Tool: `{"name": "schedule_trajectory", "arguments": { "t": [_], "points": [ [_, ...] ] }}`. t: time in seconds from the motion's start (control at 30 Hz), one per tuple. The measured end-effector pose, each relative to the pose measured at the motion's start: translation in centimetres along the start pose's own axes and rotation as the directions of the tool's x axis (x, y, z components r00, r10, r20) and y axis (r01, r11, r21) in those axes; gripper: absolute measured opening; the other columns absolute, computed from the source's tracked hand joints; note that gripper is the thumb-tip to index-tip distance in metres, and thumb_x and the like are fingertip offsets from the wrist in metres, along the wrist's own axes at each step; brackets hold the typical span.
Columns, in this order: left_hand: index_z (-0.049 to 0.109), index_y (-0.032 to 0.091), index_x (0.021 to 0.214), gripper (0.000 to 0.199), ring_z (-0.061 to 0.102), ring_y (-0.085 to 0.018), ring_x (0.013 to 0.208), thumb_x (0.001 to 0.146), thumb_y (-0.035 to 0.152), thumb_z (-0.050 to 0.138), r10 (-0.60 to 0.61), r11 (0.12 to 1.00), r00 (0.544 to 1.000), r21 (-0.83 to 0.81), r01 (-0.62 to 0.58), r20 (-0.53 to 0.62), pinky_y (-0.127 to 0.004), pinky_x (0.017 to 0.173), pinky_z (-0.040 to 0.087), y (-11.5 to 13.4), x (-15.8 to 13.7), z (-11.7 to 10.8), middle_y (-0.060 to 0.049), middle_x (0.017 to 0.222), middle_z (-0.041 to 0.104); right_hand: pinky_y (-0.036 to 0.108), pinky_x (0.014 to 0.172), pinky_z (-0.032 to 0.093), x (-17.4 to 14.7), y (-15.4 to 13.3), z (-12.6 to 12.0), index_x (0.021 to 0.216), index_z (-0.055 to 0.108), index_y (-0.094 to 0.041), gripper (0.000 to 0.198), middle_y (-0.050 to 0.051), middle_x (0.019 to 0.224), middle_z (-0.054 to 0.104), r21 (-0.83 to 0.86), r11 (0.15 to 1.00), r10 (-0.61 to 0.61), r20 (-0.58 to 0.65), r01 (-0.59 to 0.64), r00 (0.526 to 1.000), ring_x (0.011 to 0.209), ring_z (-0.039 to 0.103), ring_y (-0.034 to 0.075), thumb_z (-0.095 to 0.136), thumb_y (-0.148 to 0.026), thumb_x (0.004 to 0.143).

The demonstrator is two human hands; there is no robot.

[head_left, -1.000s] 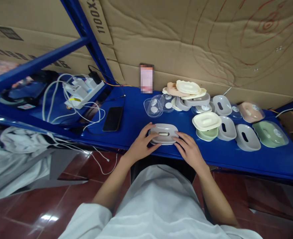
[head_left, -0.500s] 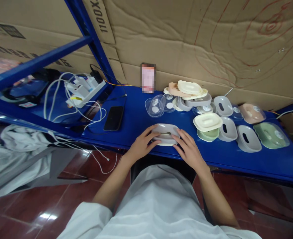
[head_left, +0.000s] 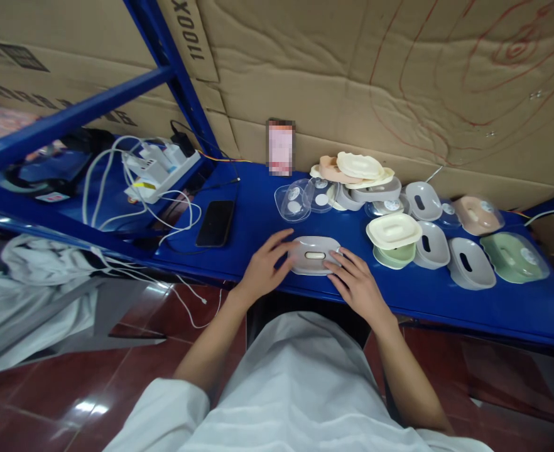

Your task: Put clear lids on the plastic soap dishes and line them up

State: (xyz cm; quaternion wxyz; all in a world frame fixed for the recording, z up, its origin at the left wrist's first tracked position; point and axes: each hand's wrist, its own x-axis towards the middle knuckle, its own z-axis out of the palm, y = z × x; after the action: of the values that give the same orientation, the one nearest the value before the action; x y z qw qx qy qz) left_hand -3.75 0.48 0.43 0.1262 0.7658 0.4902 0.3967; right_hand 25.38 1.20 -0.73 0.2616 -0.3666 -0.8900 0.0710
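Note:
On the blue table in front of me lies a grey plastic soap dish (head_left: 313, 243), its oval slot showing cream from beneath. At the dish's left end, my left hand (head_left: 266, 263) is open with fingers apart; whether a fingertip still touches the rim I cannot tell. My right hand (head_left: 352, 274) rests its spread fingers on the right end, over the rim, without gripping. To the right, a cream oval tray (head_left: 394, 231) lies on top of a light green piece (head_left: 394, 257). Beside these stand several grey slotted dishes (head_left: 472, 263).
Clear lids (head_left: 292, 199) and a pile of cream and peach parts (head_left: 359, 164) lie at the back. A green dish under a clear lid (head_left: 515, 257) sits far right. Left are a black phone (head_left: 215, 223), a power strip (head_left: 164, 182) with white cables, and a blue shelf frame (head_left: 173, 81).
My left hand has drawn slightly left, its fingers coming off the dish's top. The slot, partly dark before, now shows cream along its length. My right hand has barely moved.

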Motion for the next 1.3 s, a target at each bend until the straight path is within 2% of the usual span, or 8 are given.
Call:
{"name": "schedule_trajectory", "arguments": {
  "t": [0.13, 0.27, 0.37, 0.63, 0.77, 0.9, 1.17, 1.3],
  "points": [
    [0.054, 0.022, 0.153, 0.048, 0.057, -0.030, 0.145, 0.107, 0.038, 0.057, -0.145, 0.976, 0.970, 0.131, 0.173, -0.197, -0.050, 0.118, 0.053, -1.7, 3.1, -1.4, -0.016, 0.152, 0.059, 0.057, 0.121, 0.049, 0.1, 0.0, -0.1, 0.144, 0.067, -0.030, 0.037, 0.007, 0.153, 0.065, 0.024, 1.000, 0.001, -0.007, -0.001, 1.000, 0.152, 0.050, 0.031, 0.056, -0.029, 0.109],
    [0.046, 0.020, 0.161, 0.069, 0.044, -0.045, 0.154, 0.098, 0.038, 0.071, -0.262, 0.899, 0.965, 0.355, 0.256, -0.030, -0.065, 0.117, 0.048, -4.2, 5.4, -1.0, -0.024, 0.168, 0.042, 0.057, 0.121, 0.049, 0.1, 0.0, -0.1, 0.145, 0.067, -0.030, 0.037, 0.007, 0.153, 0.065, 0.039, 0.999, 0.007, -0.011, -0.007, 1.000, 0.152, 0.050, 0.030, 0.056, -0.029, 0.109],
    [0.059, 0.018, 0.149, 0.054, 0.055, -0.044, 0.145, 0.101, 0.040, 0.069, -0.305, 0.874, 0.952, 0.405, 0.267, 0.032, -0.062, 0.114, 0.050, -5.0, 5.6, -0.4, -0.023, 0.157, 0.056, 0.056, 0.122, 0.049, 0.0, 0.0, -0.1, 0.144, 0.067, -0.029, 0.037, 0.007, 0.154, 0.064, 0.042, 0.999, 0.003, -0.016, -0.003, 1.000, 0.153, 0.049, 0.030, 0.056, -0.028, 0.109],
    [0.060, 0.020, 0.145, 0.062, 0.057, -0.037, 0.142, 0.100, 0.062, 0.064, -0.268, 0.847, 0.947, 0.426, 0.319, -0.176, -0.050, 0.113, 0.048, -1.8, 6.3, -0.1, -0.017, 0.154, 0.058, 0.056, 0.123, 0.047, -0.1, 0.2, 0.1, 0.142, 0.068, -0.026, 0.035, 0.008, 0.154, 0.064, 0.034, 0.999, 0.000, -0.020, 0.001, 1.000, 0.153, 0.048, 0.030, 0.057, -0.026, 0.109],
    [0.048, 0.018, 0.159, 0.080, 0.059, -0.045, 0.135, 0.100, 0.071, 0.058, -0.375, 0.769, 0.917, 0.508, 0.389, -0.134, -0.061, 0.110, 0.045, 0.0, 8.8, 1.1, -0.023, 0.148, 0.063, 0.057, 0.123, 0.048, -0.1, 0.3, 0.2, 0.143, 0.067, -0.027, 0.036, 0.008, 0.154, 0.064, 0.036, 0.999, 0.004, -0.022, -0.003, 1.000, 0.153, 0.048, 0.030, 0.057, -0.027, 0.109],
    [0.052, 0.022, 0.155, 0.069, 0.057, -0.047, 0.138, 0.098, 0.057, 0.068, -0.423, 0.789, 0.904, 0.469, 0.397, -0.053, -0.072, 0.114, 0.037, -0.3, 9.9, 2.1, -0.022, 0.144, 0.068, 0.056, 0.123, 0.048, -0.1, 0.2, 0.0, 0.144, 0.067, -0.028, 0.036, 0.007, 0.155, 0.063, 0.039, 0.999, 0.007, -0.018, -0.006, 1.000, 0.153, 0.048, 0.030, 0.056, -0.027, 0.109],
    [0.058, 0.018, 0.146, 0.042, 0.070, -0.032, 0.131, 0.109, 0.036, 0.053, -0.179, 0.971, 0.973, 0.135, 0.199, -0.148, -0.050, 0.110, 0.057, -3.0, 7.7, 0.9, -0.016, 0.143, 0.071, 0.056, 0.124, 0.048, -0.2, 0.3, 0.1, 0.143, 0.067, -0.027, 0.036, 0.010, 0.157, 0.059, 0.040, 0.999, 0.010, -0.038, -0.009, 0.999, 0.153, 0.048, 0.030, 0.057, -0.026, 0.109],
    [0.057, 0.021, 0.150, 0.042, 0.062, -0.026, 0.142, 0.113, 0.036, 0.049, 0.004, 0.997, 0.974, 0.072, 0.013, -0.224, -0.046, 0.122, 0.051, -1.9, 5.7, -0.1, -0.013, 0.150, 0.067, 0.056, 0.125, 0.047, -0.2, 0.2, 0.2, 0.146, 0.065, -0.029, 0.038, 0.010, 0.158, 0.058, 0.046, 0.999, 0.005, -0.038, -0.003, 0.999, 0.154, 0.047, 0.030, 0.058, -0.025, 0.108]
  ]
}}
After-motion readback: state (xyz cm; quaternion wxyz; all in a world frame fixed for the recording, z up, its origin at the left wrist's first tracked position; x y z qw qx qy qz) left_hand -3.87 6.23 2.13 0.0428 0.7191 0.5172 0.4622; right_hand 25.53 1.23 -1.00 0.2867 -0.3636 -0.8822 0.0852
